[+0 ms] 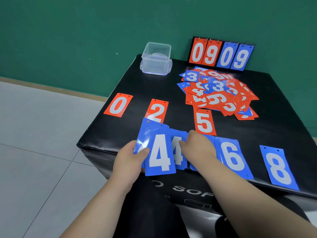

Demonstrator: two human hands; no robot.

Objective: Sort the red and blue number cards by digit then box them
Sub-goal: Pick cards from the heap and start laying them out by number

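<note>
My left hand [130, 158] grips a small stack of blue cards [158, 152] whose top card shows 4, above the table's near edge. My right hand [199, 146] pinches another blue 4 card [178, 152] just right of that stack. Single cards lie face up on the black table [283, 103]: red 0 [118, 105], red 2 [157, 111], red 5 [204, 122], blue 6 [233, 157], blue 8 [278, 167]. A mixed heap of red and blue cards [217, 93] lies at the back right. A clear plastic box [156, 59] stands open at the back left.
A flip scoreboard [221, 54] showing 09 in red and 09 in blue stands at the table's back edge against the green wall. The table's left edge drops to a grey tiled floor [34, 152]. My dark-clothed legs are under the near edge.
</note>
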